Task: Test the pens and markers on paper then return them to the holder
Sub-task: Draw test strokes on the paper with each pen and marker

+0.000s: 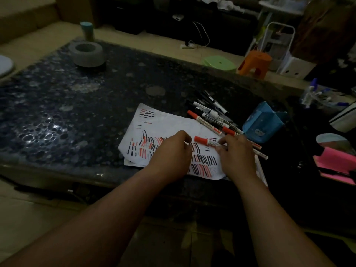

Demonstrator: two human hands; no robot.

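Red marker (206, 142) pinched in right hand (238, 154), left hand (171, 153) curled, paper (165, 122) at table (77, 112) edge

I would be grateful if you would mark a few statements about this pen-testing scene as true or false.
1. The right hand holds a red-capped marker over the paper. True.
2. The paper is blank. False: red and black strokes cover much of it.
3. The blue holder is full of pens. False: no pens show in it; the pile of markers lies on the table beside it.
4. A grey tape roll sits at the table's far left. True.
5. The held marker is uncapped. False: its red cap is on.
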